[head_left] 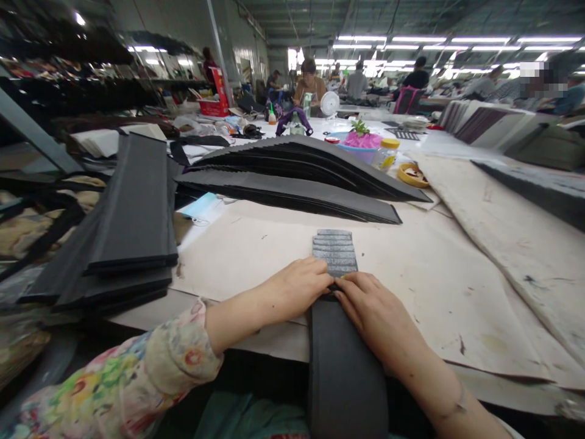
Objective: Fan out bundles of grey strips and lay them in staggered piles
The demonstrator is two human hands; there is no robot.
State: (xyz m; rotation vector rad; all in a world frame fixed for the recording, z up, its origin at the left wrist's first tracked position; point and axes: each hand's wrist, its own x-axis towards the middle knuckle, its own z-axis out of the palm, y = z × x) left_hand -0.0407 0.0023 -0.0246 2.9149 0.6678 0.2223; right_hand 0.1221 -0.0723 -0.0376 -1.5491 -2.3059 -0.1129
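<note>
A long stack of dark grey strips (335, 253) lies fanned out on the paper-covered table (256, 244) and runs toward me over the table's front edge. My left hand (299, 285) rests on the strips from the left, fingers curled down onto them. My right hand (372, 308) presses on the same stack from the right, fingers bent with the tips meeting my left hand's. The near part of the stack (345, 372) hangs down in front of me.
Stacks of black sheets (132, 207) lie at the left, and a fanned pile of black sheets (301, 177) spreads across the middle. A yellow tape roll (412, 175), a jar (386, 153) and a pink-lined bowl (361, 145) stand behind. Other people sit at far tables.
</note>
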